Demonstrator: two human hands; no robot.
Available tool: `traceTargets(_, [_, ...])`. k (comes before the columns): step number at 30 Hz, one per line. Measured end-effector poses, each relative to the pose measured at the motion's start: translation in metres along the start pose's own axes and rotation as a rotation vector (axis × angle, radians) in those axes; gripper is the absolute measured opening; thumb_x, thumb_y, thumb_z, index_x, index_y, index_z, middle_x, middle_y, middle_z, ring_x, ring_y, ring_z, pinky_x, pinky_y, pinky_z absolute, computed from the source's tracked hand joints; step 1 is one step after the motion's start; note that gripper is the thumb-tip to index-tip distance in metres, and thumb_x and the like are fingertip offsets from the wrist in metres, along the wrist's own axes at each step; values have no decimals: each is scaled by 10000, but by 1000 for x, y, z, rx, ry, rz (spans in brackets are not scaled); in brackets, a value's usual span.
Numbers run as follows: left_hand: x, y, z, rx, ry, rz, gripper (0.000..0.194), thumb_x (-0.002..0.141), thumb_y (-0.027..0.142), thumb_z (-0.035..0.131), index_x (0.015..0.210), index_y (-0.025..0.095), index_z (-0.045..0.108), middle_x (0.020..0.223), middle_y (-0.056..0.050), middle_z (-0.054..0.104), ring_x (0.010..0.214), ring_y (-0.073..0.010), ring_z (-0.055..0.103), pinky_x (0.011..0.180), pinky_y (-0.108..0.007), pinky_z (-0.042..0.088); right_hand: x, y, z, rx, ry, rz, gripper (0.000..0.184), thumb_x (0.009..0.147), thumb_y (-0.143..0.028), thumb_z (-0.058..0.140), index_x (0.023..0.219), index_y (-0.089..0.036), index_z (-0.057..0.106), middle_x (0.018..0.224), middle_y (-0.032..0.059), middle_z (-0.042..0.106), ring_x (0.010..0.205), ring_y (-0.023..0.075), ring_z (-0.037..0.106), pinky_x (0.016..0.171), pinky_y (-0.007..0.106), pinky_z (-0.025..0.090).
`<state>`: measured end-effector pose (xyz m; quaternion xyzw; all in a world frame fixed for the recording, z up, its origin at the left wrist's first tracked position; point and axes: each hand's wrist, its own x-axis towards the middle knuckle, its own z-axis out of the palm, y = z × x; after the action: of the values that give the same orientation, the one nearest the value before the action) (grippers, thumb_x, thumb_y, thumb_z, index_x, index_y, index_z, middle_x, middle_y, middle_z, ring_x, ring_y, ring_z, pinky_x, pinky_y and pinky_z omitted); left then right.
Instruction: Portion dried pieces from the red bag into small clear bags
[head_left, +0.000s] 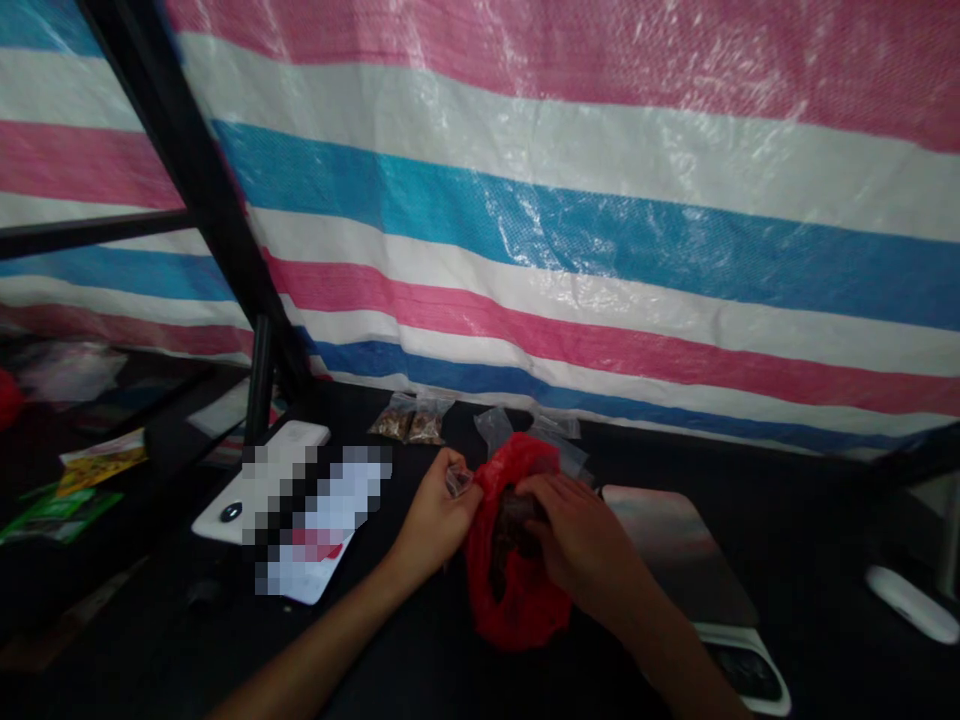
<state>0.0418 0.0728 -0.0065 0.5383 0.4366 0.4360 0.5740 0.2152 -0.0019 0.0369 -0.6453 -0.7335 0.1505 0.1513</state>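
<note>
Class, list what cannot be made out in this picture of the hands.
Head view:
Contents of the red plastic bag: hidden by the right hand and folds.
Small clear bag: mostly hidden by the left hand.
Kitchen scale display: too dark to read.
White item beside the hands: pixelated.

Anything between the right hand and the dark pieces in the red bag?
Nothing visible: the right hand sits at the mouth of the red plastic bag, directly against the dark pieces.

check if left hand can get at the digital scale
Probably not directly: the left hand is pinching a small clear bag, and the red plastic bag and right hand lie between it and the digital scale.
</note>
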Motion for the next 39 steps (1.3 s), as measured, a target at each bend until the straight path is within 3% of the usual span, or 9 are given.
traceTargets(7, [-1,6,-2,37,80,-83,95,703,189,553,736,222,470,643,64,450,595,-118,453,561,-218,363,3,6,6,106,69,-107,379,761,15,532,1061,-207,598,1117,70,668,1081,252,575,924,376,422])
traceTargets(11, [0,1,-2,41,96,46,135,714,187,564,772,229,450,667,65,475,619,-126,477,607,-232,399,4,5,8,65,73,-99,367,770,7,527,1052,-204,628,1114,78,661,1091,269,557,932,400,434])
traceTargets(14, [1,-1,-4,84,73,184,139,743,194,578,809,227,461,741,52,514,666,-129,500,655,-244,421,4,4,10,65,62,-79,407,834,-25,519,1178,-201,646,1177,97,663,1144,288,549,985,440,426])
traceTargets(19, [1,1,-9,171,131,249,114,782,194,586,832,217,486,751,53,487,664,-122,484,638,-235,396,6,5,13,195,64,-75,437,843,-12,516,1206,-191,682,1180,96,691,1119,268,590,1013,443,434])
traceTargets(23, [0,6,-10,152,78,299,86,828,208,574,838,215,488,741,52,497,649,-120,498,632,-237,403,9,12,9,378,80,-48,374,849,-49,538,1148,-205,700,1144,84,717,1094,255,629,998,436,467])
traceTargets(28, [-5,9,-8,242,-29,339,95,828,168,575,834,219,495,736,47,496,642,-127,498,606,-238,391,7,8,-1,495,202,-128,311,910,-150,563,1189,-242,663,1209,62,709,1134,236,648,1005,406,500])
traceTargets(32, [-9,7,-7,376,-108,394,131,795,101,591,868,209,583,844,2,578,768,-160,568,691,-261,439,5,-4,2,394,340,-219,317,954,-189,578,1251,-281,639,1254,46,682,1170,216,640,1013,368,520])
traceTargets(35, [-12,6,-6,399,-171,432,233,778,75,605,962,215,633,944,-25,616,895,-187,600,794,-287,475,3,-9,9,209,452,-378,386,983,-153,534,1337,-289,604,1274,59,662,1178,204,633,1025,356,522])
traceTargets(39, [-14,8,-4,362,-155,436,189,792,112,635,956,205,637,968,-38,598,920,-194,606,817,-297,497,2,-8,13,27,573,-522,439,1010,-126,489,1419,-278,539,1263,72,674,1154,201,641,1015,364,529])
